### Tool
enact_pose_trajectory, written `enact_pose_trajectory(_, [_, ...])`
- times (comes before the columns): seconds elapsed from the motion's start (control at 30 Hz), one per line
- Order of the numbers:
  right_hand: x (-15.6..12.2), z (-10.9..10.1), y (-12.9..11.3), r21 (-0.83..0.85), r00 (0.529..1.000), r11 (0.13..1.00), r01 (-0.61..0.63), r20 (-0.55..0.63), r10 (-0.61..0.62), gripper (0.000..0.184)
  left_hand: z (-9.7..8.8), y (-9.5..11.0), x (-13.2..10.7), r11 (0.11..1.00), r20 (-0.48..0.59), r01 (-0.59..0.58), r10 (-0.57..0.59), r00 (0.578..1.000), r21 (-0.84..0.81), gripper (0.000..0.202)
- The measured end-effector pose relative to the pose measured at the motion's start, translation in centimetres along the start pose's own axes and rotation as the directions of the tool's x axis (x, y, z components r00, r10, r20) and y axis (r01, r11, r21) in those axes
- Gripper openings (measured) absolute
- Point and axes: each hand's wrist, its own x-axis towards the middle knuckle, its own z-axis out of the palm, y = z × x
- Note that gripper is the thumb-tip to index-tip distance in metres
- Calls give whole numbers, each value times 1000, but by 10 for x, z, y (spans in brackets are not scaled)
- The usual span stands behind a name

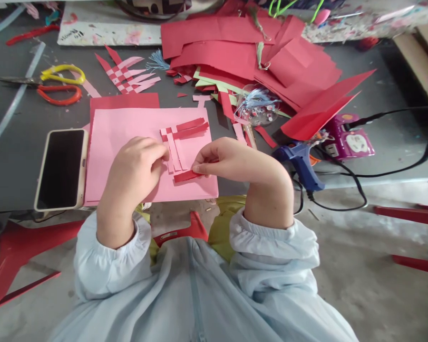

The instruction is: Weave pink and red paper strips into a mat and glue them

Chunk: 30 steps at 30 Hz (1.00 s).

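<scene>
A pink paper sheet [128, 142] lies on the grey table in front of me. On it sits a small weave of pink strips [174, 152] crossed by red strips [190, 127]. My left hand [135, 166] is curled, its fingertips pressing the left edge of the pink strips. My right hand [224, 159] pinches the end of a red paper strip [186, 176] that runs under the lower ends of the pink strips.
A phone [61, 168] lies left of the sheet. Scissors with yellow handles [60, 75] and red handles [59, 95] lie far left. A finished red-pink weave [126, 75], a red paper pile [257, 52], a blue glue gun [301, 161] and cables [378, 173] surround the work.
</scene>
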Motion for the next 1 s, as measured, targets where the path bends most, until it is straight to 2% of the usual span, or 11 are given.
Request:
enact_pose_trajectory(0.33, [8, 6, 1, 82, 1000, 997, 10, -18, -8, 19, 3, -2, 1, 998, 80, 25, -20, 997, -61, 27])
enact_pose_trajectory(0.63, [16, 10, 0, 124, 999, 992, -2, -41, 7, 17, 9, -5, 2, 996, 63, 75, -72, 995, -55, 25])
enact_pose_trajectory(1.0, [20, 13, -6, 147, 989, 988, -40, -133, 60, 18, 8, -4, 3, 993, 90, 112, -109, 990, -37, 27])
